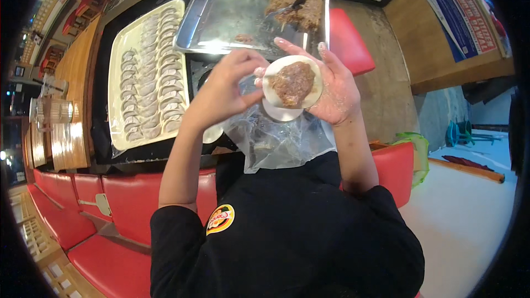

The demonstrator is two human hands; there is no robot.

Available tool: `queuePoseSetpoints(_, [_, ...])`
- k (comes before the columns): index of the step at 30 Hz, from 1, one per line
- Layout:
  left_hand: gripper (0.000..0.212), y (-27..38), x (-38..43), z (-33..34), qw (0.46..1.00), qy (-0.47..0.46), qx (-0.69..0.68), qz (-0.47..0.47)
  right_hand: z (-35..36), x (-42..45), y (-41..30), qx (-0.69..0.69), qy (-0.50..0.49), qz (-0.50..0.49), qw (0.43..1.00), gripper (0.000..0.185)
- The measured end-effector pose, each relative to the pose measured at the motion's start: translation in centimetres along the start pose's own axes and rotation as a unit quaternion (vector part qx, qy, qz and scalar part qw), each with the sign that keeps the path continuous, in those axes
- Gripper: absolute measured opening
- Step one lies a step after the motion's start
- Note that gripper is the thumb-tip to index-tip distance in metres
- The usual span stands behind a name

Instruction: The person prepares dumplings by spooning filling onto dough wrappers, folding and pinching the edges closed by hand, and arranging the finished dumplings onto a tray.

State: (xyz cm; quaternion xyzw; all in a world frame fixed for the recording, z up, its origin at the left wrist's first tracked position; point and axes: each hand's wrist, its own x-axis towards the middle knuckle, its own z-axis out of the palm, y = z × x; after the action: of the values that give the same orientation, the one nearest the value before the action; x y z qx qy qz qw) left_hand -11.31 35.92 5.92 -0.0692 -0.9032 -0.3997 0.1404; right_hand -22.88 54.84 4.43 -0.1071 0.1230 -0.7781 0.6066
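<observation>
My right hand (pixel 337 91) holds a round dough wrapper (pixel 316 91) on its fingers and palm, with flour on the fingertips. A mound of minced filling (pixel 293 82) covers most of the wrapper. My left hand (pixel 232 87) is at the wrapper's left edge, thumb and fingers apart, slightly blurred. Below the wrapper a second pale disc (pixel 283 114) shows in part. Beyond my hands a steel tray (pixel 232 12) holds a block of minced filling (pixel 296 6), a dark-handled utensil (pixel 297 4) and a small scrap of filling. Rows of folded dumplings (pixel 149 78) lie on a cream tray (pixel 118 132) at the left.
Crumpled clear plastic (pixel 273 145) lies just in front of my body. A pale round item (pixel 213 133) is partly hidden by my left forearm. Red padded seats (pixel 124 203) run along the near left; another red seat (pixel 350 41) stands beyond my right hand. A wooden table (pixel 72 103) is at far left.
</observation>
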Motion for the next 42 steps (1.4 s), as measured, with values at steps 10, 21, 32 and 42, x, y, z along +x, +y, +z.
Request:
queuePoseSetpoints(10, [0.046, -0.4, -4.4, 1.8, 0.968, 0.141, -0.196, -0.062, 0.8, 2.4, 4.5, -0.021, 0.03, 0.021, 0.999, 0.071])
queuePoseSetpoints(21, [0.044, 0.1, -5.9, 3.7, 0.839, 0.16, -0.507, -0.112, 0.9, -0.4, 5.7, -0.342, 0.048, -0.047, 0.937, 0.1])
queuePoseSetpoints(32, [0.073, 1.0, -6.4, 4.2, 0.816, 0.16, -0.544, -0.112, 2.9, -0.8, 6.2, -0.503, 0.101, -0.118, 0.85, 0.107])
queuePoseSetpoints(42, [0.069, 1.7, -6.1, 3.6, 0.836, 0.189, -0.491, -0.159, 2.4, -0.9, 5.6, -0.446, 0.132, -0.174, 0.868, 0.101])
